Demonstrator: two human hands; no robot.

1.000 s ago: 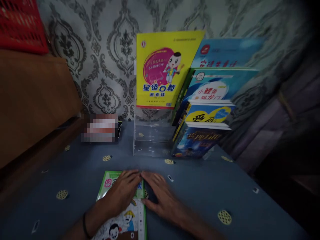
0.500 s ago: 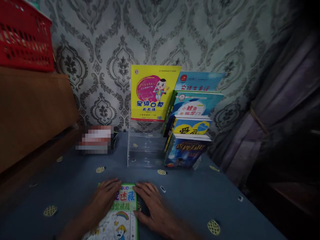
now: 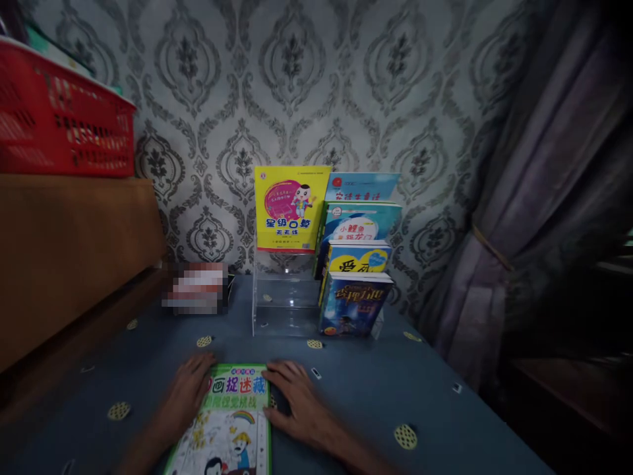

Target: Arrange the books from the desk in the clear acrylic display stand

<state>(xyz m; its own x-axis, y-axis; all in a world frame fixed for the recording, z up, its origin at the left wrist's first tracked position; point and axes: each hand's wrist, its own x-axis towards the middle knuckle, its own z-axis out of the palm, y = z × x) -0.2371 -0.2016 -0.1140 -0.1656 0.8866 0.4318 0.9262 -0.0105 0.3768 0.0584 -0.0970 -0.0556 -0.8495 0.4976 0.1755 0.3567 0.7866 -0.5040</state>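
A picture book (image 3: 235,422) with a green border and a cartoon cover lies flat on the table at the bottom of the head view. My left hand (image 3: 188,389) lies along its left edge, palm down with the fingers stretched forward. At the opposite edge, my right hand (image 3: 299,399) rests with fingers extended and the thumb apart, its tips touching the book's border. Both hands are open. Farther back stands a clear tiered book rack (image 3: 285,310). It bears a yellow workbook (image 3: 291,208) on its top left tier and several upright books (image 3: 353,307) on the right.
A blurred-out item (image 3: 198,288) lies on the patterned blue tablecloth (image 3: 356,389), left of the rack. A red basket (image 3: 74,122) sits on a wooden cabinet (image 3: 74,264) at the left. A tied curtain (image 3: 494,244) hangs at the right, and patterned wallpaper (image 3: 291,79) covers the back.
My left hand has slid left off the cover, so more of the title shows. My right hand stays at the right edge. The view has tilted up and shows more of the wall.
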